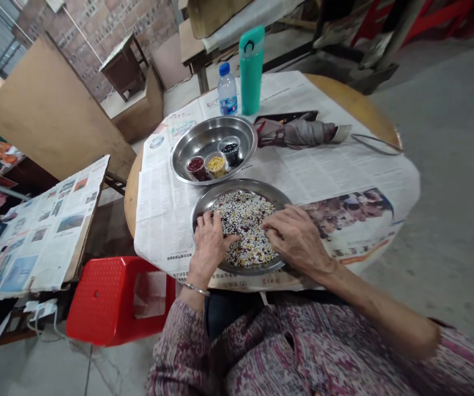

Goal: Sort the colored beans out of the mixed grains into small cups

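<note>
A round metal tray in front of me holds a mixed layer of white grains and red, yellow and dark beans. My left hand rests at the tray's left side, thumb and fingers apart, fingertips by the mix. Over the right side, my right hand has its fingers bent together at the mix; whatever is between the fingertips is hidden. Just behind stands a second metal tray. Inside it are clear cups of red beans, yellow beans and black beans.
Newspaper covers the round table. A water bottle, a green flask and a folded grey umbrella lie or stand toward the back. A red stool is at left, near another papered table where a person's hand shows.
</note>
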The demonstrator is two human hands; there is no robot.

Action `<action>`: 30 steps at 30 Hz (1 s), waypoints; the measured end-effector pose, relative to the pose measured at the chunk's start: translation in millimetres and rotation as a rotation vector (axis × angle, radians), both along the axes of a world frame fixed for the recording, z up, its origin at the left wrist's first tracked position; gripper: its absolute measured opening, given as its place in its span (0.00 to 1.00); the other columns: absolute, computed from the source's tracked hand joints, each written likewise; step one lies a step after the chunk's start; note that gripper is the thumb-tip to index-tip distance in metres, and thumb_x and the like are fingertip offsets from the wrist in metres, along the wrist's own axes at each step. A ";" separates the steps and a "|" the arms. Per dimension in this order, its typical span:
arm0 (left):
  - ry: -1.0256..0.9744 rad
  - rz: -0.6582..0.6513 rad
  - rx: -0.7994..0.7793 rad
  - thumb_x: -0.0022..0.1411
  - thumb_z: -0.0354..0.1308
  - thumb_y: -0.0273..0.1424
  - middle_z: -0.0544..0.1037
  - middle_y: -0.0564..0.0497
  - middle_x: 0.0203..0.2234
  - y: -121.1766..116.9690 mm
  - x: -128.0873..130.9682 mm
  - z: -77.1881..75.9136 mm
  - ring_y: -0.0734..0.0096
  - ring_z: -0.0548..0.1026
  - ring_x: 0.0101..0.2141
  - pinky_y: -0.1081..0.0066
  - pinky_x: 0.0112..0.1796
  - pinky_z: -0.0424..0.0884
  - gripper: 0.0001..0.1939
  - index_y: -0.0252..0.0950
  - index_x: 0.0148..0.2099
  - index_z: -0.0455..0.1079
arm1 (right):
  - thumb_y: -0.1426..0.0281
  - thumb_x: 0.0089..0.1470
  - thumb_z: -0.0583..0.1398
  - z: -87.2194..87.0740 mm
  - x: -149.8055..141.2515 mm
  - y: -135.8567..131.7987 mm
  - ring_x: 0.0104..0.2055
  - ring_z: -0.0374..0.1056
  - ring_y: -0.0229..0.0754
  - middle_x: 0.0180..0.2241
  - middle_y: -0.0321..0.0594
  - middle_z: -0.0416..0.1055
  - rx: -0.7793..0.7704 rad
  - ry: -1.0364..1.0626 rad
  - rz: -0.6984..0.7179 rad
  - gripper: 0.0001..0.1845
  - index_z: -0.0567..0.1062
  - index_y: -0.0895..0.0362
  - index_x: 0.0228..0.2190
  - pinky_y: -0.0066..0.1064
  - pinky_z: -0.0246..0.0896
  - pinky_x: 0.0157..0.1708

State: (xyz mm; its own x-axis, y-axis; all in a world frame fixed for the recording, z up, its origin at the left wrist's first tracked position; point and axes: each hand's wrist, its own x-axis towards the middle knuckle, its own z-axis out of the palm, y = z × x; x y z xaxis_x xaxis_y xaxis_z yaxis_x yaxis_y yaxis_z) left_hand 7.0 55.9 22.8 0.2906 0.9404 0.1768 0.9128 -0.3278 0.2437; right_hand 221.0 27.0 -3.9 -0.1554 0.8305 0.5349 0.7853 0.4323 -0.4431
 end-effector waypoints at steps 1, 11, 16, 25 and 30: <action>0.024 0.007 -0.052 0.59 0.73 0.40 0.70 0.35 0.55 4.3 4.6 3.9 0.42 0.72 0.56 0.45 0.53 0.75 0.36 0.35 0.63 0.63 | 0.78 0.57 0.54 -1.7 -1.1 -1.5 0.39 0.72 0.48 0.31 0.39 0.79 0.023 0.004 -0.020 0.13 0.75 0.52 0.28 0.49 0.57 0.59; -0.154 -0.198 -0.207 0.66 0.56 0.17 0.75 0.48 0.43 17.2 49.6 7.3 0.63 0.75 0.49 0.61 0.57 0.72 0.12 0.37 0.47 0.72 | 0.81 0.52 0.55 -16.6 -7.1 -0.8 0.38 0.72 0.48 0.31 0.39 0.79 0.140 0.293 -0.099 0.13 0.75 0.53 0.29 0.42 0.63 0.45; -0.233 -0.308 -0.281 0.66 0.57 0.17 0.78 0.49 0.41 -5.2 40.9 12.5 0.66 0.78 0.45 0.64 0.53 0.75 0.13 0.36 0.47 0.75 | 0.80 0.55 0.56 -18.0 -6.6 -2.2 0.37 0.72 0.46 0.30 0.37 0.77 0.151 0.496 -0.078 0.13 0.75 0.51 0.28 0.41 0.66 0.43; 0.016 -0.704 -0.349 0.75 0.50 0.22 0.79 0.47 0.51 -27.3 37.7 27.5 0.66 0.76 0.55 0.60 0.63 0.68 0.14 0.37 0.54 0.73 | 0.80 0.57 0.56 -19.3 -4.9 -1.8 0.37 0.73 0.45 0.31 0.36 0.78 0.168 0.588 -0.019 0.14 0.77 0.51 0.29 0.40 0.68 0.42; 0.147 -0.542 -0.218 0.74 0.49 0.21 0.77 0.46 0.51 -10.5 45.6 18.6 0.63 0.74 0.54 0.63 0.56 0.75 0.13 0.36 0.53 0.73 | 0.80 0.56 0.56 -19.4 -4.8 -1.5 0.36 0.73 0.44 0.30 0.35 0.78 0.175 0.588 -0.015 0.14 0.77 0.51 0.29 0.40 0.67 0.42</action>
